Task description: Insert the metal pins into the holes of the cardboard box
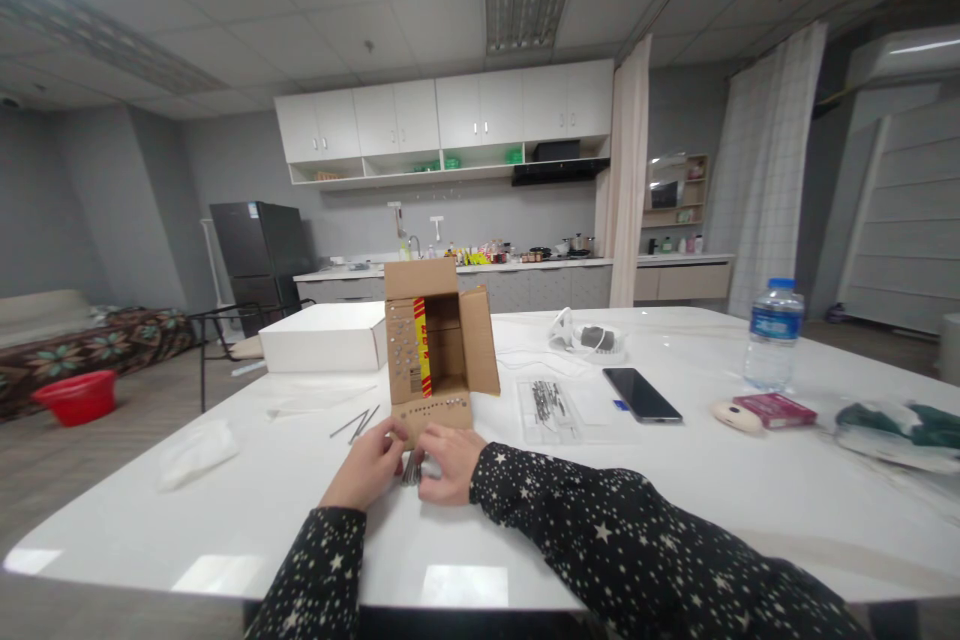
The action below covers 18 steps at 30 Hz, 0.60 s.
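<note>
A brown cardboard box (445, 345) stands on the white table with its flaps open, facing me. Small round metal heads dot its left flap, and a row of small dark pieces runs along its front flap (439, 410). My left hand (373, 463) is closed in a pinch at that flap's left corner. My right hand (451, 463) has curled fingers over the flap's near edge. What either hand grips is hidden. Between them on the table lies a small bunch of thin metal pieces (411, 472). A few thin metal rods (362, 423) lie beyond my left hand.
A clear plastic case (551, 407) of small metal pieces lies right of the box, near a phone (641, 394). Farther right are a water bottle (772, 335) and a pink pack (774, 410). A white box (324, 338) and crumpled plastic (196, 453) are on the left.
</note>
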{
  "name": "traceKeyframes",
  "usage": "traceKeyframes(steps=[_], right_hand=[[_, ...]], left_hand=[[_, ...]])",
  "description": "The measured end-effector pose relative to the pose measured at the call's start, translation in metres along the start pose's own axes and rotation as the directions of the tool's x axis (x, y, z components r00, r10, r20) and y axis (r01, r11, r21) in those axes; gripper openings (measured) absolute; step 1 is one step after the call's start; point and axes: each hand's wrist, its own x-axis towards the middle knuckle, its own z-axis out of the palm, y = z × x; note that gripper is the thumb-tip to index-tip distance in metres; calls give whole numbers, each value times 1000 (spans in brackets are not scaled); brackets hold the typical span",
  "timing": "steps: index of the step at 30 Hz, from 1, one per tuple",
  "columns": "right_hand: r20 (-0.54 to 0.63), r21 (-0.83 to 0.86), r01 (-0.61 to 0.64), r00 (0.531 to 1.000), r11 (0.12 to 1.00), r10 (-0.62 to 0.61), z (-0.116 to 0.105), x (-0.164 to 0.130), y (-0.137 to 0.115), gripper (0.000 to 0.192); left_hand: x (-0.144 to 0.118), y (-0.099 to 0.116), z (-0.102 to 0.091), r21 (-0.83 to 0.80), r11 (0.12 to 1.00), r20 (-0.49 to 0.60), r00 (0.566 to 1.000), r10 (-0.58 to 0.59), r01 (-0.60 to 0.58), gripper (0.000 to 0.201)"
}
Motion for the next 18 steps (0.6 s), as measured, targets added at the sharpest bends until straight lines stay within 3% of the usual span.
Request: traceKeyframes(steps=[18], right_hand=[[24, 5, 17, 1000, 1000, -18, -2, -1, -1, 43]], left_hand=[[0, -1, 0, 11, 1000, -18, 1000, 5, -5, 11]])
